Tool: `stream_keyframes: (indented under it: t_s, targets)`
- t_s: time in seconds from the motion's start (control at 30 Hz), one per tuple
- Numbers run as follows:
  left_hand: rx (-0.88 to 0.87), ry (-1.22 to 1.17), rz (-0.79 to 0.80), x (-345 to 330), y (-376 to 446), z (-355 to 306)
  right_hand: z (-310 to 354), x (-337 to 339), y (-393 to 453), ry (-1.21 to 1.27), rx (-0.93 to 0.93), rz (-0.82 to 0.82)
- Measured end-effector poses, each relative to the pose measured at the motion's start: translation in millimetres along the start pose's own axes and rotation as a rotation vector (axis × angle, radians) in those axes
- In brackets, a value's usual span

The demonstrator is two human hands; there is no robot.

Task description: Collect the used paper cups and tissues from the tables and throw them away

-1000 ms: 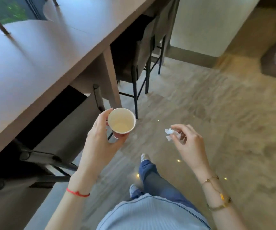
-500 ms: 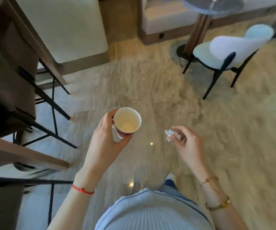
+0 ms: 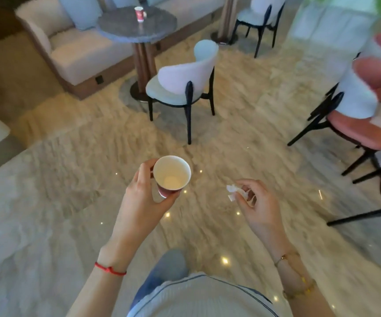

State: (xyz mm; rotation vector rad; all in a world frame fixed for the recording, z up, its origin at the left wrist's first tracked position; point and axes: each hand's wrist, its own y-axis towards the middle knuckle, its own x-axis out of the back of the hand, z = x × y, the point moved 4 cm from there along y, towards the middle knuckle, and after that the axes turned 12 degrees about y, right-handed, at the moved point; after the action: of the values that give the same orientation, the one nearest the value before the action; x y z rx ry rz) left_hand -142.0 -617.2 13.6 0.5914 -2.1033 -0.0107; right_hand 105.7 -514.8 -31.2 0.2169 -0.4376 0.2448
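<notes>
Two bare hands are held out over a glossy, pale marble-patterned floor (image 3: 208,138) that mirrors small points of light. The left hand (image 3: 142,202) has its grip closed around a small paper cup (image 3: 172,175), thumb under the tapered reddish wall and fingers on the far side; the cup tilts toward the camera, showing a round white rim and a cream interior with nothing in it that can be made out beyond a pale patch at the bottom. The right hand (image 3: 257,205) pinches a crumpled white tissue (image 3: 235,191) between thumb and fingertips, part of the wad hidden inside the curled fingers. A thin red cord (image 3: 109,269) circles the left wrist; gold bracelets (image 3: 298,291) sit on the right. Farther off, a round grey stone-look table (image 3: 137,27) on a wooden pedestal carries a second paper cup (image 3: 140,13), red and white, upright, its contents out of sight. Just beside that table stands a pale upholstered chair (image 3: 185,81) with a curved back and dark tapered legs, and behind it a beige sofa (image 3: 77,51). At the right edge, pink-seated chairs (image 3: 356,131) are cut off and smeared by motion blur. The lower edge shows a ribbed light top (image 3: 198,298) and blue jeans (image 3: 164,271).
</notes>
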Motion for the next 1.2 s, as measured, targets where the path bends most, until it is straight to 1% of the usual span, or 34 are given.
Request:
stream_keyframes:
  t_s: [0.1,0.2,0.27,0.47,0.57,0.7,0.87,1.03,1.2]
  targets:
    - [-0.058,-0.015,0.076,-33.8,55.2,-12.2,-19.4,12.8,35.0,-0.021,-0.068,-0.054]
    - [-0.088,-0.069,0.135,-68.4,114.7,-22.2,-35.2,20.8,73.4,-0.068,-0.071,-0.109]
    - [-0.117,-0.089,0.163,-91.3,156.9,-29.5,-48.3,26.2,105.8,-0.077,-0.11,-0.133]
    - [-0.222,-0.078,0.205,-151.8,301.8,-56.7,-82.8,47.5,240.8,-0.08,-0.188,-0.203]
    - [-0.288,-0.056,0.238,-180.5,375.3,-74.1,-93.3,64.5,307.9,-0.099,-0.182,-0.276]
    - [-0.358,-0.06,0.285,-218.4,456.8,-100.1,-111.4,87.6,371.1,-0.108,-0.211,-0.362]
    - [-0.429,-0.097,0.362,-281.0,554.7,-143.6,-151.5,118.8,450.0,-0.12,-0.293,-0.441]
    - [-0.442,-0.152,0.407,-357.7,646.1,-190.5,-201.1,157.0,546.3,-0.135,-0.309,-0.477]
    - [-0.431,-0.219,0.418,-435.2,746.1,-261.5,-246.2,226.3,662.8,-0.125,-0.287,-0.51]
